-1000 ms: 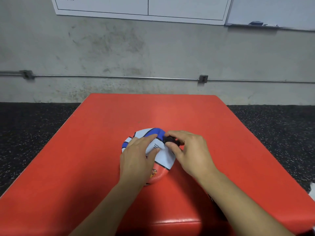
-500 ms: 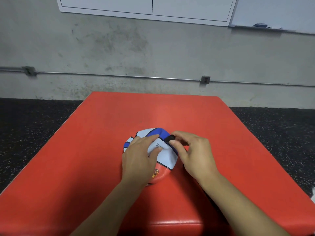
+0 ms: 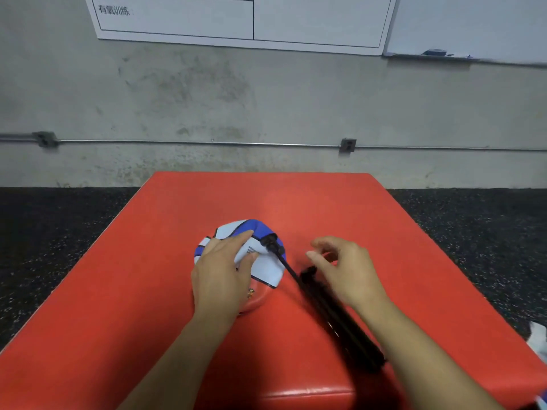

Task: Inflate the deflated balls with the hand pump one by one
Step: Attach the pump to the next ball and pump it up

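Observation:
A deflated ball (image 3: 266,270) with white, blue and red panels lies crumpled on the red padded block (image 3: 296,199). My left hand (image 3: 220,276) lies on top of it, thumb and forefinger pinching a white fold. A black nozzle (image 3: 270,242) sits in the ball's top, and a thin black hose (image 3: 288,267) runs from it to the black hand pump (image 3: 340,324), which lies slanted on the block. My right hand (image 3: 346,270) hovers just right of the hose, over the pump's upper end, fingers loosely curled and holding nothing. The hand and the pump are blurred.
Dark speckled floor (image 3: 59,232) surrounds the block on both sides. A grey wall with a metal conduit (image 3: 207,142) stands behind, with whiteboards (image 3: 236,16) above. Something white (image 3: 538,338) shows at the right edge.
My right hand has let go of the nozzle and moved right, away from the ball. The hose and pump now show beside it. My left hand stays on the ball.

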A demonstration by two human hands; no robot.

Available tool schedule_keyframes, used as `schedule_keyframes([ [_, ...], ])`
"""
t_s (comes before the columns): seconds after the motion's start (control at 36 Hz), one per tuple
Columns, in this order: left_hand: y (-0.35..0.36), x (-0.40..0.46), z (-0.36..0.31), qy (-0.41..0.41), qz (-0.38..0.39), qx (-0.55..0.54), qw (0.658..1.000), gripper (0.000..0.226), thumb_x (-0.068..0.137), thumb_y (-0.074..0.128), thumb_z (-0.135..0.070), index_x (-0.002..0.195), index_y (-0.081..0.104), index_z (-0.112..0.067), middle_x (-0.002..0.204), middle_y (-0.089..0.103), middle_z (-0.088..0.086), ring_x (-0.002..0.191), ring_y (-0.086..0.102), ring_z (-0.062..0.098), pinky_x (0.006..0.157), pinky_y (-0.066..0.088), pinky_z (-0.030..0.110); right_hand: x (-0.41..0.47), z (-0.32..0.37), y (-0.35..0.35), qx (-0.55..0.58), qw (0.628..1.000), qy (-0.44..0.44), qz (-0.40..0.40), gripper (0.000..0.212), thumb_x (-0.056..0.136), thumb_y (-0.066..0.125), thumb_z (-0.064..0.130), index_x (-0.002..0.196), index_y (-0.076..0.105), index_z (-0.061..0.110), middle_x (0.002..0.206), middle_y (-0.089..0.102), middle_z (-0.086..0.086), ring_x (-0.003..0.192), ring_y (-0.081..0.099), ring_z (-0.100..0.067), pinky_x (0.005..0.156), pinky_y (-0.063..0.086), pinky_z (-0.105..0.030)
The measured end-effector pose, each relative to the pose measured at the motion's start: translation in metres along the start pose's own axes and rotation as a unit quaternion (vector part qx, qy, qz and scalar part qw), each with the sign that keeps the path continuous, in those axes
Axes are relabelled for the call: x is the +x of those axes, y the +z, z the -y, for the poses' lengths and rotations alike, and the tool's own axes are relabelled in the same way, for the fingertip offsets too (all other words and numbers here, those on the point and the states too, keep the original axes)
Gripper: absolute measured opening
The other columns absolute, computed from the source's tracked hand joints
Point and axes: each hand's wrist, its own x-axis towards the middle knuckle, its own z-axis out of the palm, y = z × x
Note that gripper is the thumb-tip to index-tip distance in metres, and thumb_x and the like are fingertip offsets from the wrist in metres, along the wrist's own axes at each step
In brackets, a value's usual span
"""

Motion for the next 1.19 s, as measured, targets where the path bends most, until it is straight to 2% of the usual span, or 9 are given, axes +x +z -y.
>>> schedule_keyframes([
  [0.14,-0.008,0.009,0.014,0.011,-0.007,0.037,0.999,0.042,0.090,0.080,-0.020,0.130,0.073,-0.025,0.117,0.075,-0.005,0.112,0.051,0.013,0.083,0.038,0.033,-0.008,-0.018,-0.005,-0.091,0.964,0.108,0.224,0.048,0.087,0.080,0.050,0.126,0.070,0.025,0.108,0.073,0.006,0.100,0.068,-0.013,0.083,0.047,-0.023],
  [0.31,-0.019,0.009,0.024,-0.028,0.081,0.053,0.995,0.047,0.097,0.070,-0.028,0.143,0.062,-0.033,0.127,0.069,-0.006,0.123,0.054,0.020,0.085,0.034,0.031,-0.010,-0.018,0.015,-0.095,0.950,0.116,0.272,0.046,0.082,0.084,0.048,0.120,0.071,0.025,0.100,0.071,0.009,0.104,0.070,-0.017,0.081,0.048,-0.023],
  [0.44,-0.024,0.008,0.031,0.013,0.063,0.047,0.997,0.054,0.090,0.075,-0.032,0.143,0.062,-0.026,0.138,0.067,-0.006,0.126,0.059,0.022,0.102,0.044,0.039,-0.001,-0.023,0.022,-0.055,0.964,0.119,0.233,0.018,0.086,0.079,0.041,0.098,0.073,0.029,0.097,0.076,0.007,0.097,0.071,-0.018,0.087,0.054,-0.031],
  [0.56,-0.030,0.007,0.021,0.054,0.000,0.037,0.998,0.053,0.087,0.066,-0.041,0.137,0.064,-0.023,0.135,0.065,-0.008,0.123,0.056,0.020,0.098,0.040,0.036,0.001,-0.028,0.008,0.027,0.980,0.118,0.158,0.030,0.088,0.077,0.044,0.111,0.075,0.024,0.097,0.076,-0.001,0.091,0.070,-0.022,0.090,0.054,-0.039],
  [0.67,-0.027,-0.004,-0.005,0.093,-0.018,-0.011,0.995,0.049,0.087,0.065,-0.040,0.133,0.066,-0.024,0.130,0.066,-0.011,0.122,0.057,0.017,0.104,0.040,0.032,-0.014,-0.031,-0.010,0.126,0.983,0.107,0.081,0.022,0.088,0.084,0.031,0.096,0.072,0.014,0.079,0.064,0.000,0.063,0.054,-0.014,0.067,0.047,-0.036],
  [0.78,-0.006,-0.029,-0.033,0.132,0.064,-0.056,0.988,0.057,0.090,0.062,-0.051,0.141,0.061,-0.026,0.135,0.065,-0.010,0.129,0.056,0.014,0.114,0.040,0.034,-0.035,-0.027,-0.024,0.231,0.964,0.113,0.070,0.023,0.086,0.085,0.016,0.095,0.065,0.009,0.080,0.051,-0.003,0.060,0.053,-0.014,0.051,0.052,-0.030],
  [0.97,0.027,-0.070,-0.067,0.144,0.222,-0.128,0.956,0.083,0.087,0.072,-0.041,0.161,0.034,-0.039,0.156,0.045,-0.020,0.145,0.038,-0.004,0.122,0.030,0.024,-0.071,-0.013,-0.035,0.274,0.958,0.066,0.058,0.025,0.088,0.083,0.014,0.088,0.058,0.015,0.077,0.045,-0.013,0.062,0.051,-0.014,0.055,0.054,-0.033],
  [1.08,0.029,-0.081,-0.079,0.125,0.220,-0.171,0.952,0.089,0.079,0.069,-0.020,0.157,0.036,-0.046,0.153,0.047,-0.026,0.142,0.040,-0.010,0.119,0.033,0.022,-0.085,-0.009,-0.029,0.292,0.954,0.049,0.045,0.023,0.085,0.083,0.031,0.099,0.069,0.022,0.088,0.070,-0.008,0.080,0.060,-0.013,0.083,0.054,-0.047],
  [1.19,0.024,-0.083,-0.083,0.107,0.197,-0.208,0.952,0.067,0.087,0.064,-0.027,0.147,0.045,-0.050,0.133,0.065,-0.023,0.123,0.062,-0.001,0.106,0.050,0.032,-0.092,-0.006,-0.025,0.316,0.947,0.041,0.052,0.025,0.084,0.082,0.041,0.101,0.069,0.029,0.088,0.070,-0.005,0.081,0.060,-0.014,0.083,0.053,-0.051],
])
